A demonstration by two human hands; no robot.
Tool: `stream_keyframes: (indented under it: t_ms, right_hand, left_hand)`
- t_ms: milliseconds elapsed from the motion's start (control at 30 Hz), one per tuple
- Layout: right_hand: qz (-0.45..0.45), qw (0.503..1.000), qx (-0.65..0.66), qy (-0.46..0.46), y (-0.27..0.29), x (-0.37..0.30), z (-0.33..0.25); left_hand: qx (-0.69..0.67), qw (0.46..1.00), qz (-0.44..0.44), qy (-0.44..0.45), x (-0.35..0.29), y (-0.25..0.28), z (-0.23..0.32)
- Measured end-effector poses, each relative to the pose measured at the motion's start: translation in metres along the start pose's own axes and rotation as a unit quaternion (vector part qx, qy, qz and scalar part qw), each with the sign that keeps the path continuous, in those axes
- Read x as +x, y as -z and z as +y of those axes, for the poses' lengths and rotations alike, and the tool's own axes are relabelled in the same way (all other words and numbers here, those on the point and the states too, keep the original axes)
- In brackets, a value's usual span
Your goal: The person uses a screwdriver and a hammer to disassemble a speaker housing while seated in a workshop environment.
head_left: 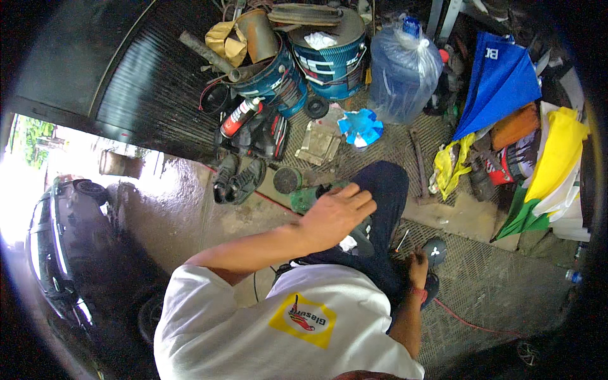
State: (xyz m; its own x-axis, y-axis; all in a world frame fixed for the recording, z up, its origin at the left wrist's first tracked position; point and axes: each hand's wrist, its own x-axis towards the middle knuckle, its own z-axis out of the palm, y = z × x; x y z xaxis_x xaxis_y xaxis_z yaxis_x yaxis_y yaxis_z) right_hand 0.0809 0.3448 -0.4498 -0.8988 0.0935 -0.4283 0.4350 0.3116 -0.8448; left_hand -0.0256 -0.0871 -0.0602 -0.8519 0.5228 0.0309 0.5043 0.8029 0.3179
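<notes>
My left hand hovers over or rests near my bent knee, fingers loosely bent and slightly apart, with nothing visible in them. Under it, partly hidden, is a green and black tool beside a round dark disc. A dark grey piece shows below the fingers. By my other leg, my right hand is low, its fingers curled; what they hold, if anything, is hidden. Right beside it lies a round black cap with a white emblem. A thin tool with an orange end lies just beyond that hand.
Blue buckets, a spray can, shoes and a bagged water jug stand ahead. Crumpled blue foil and a metal bar lie nearer. Coloured cloths heap at right; a red cable crosses the floor. A dark car is left.
</notes>
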Motion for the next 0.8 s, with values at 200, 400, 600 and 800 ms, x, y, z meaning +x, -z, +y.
stream_keyframes:
  t_ms: [200, 400, 600, 800]
  right_hand:
    - [0.059, 0.995, 0.056, 0.063, -0.018, -0.086, -0.178]
    - [-0.026, 0.965, -0.038, 0.26, -0.079, -0.14, -0.355]
    - [-0.067, 0.953, -0.107, 0.275, -0.099, -0.149, -0.363]
    - [-0.108, 0.96, 0.028, 0.258, -0.117, -0.167, -0.337]
  left_hand:
    - [0.011, 0.998, 0.01, -0.062, 0.015, -0.015, -0.008]
    - [-0.017, 0.994, 0.014, -0.103, 0.021, -0.014, -0.006]
    - [0.013, 0.995, -0.01, -0.102, 0.0, -0.01, 0.0]
    - [0.027, 0.986, -0.109, -0.123, -0.018, 0.017, 0.016]
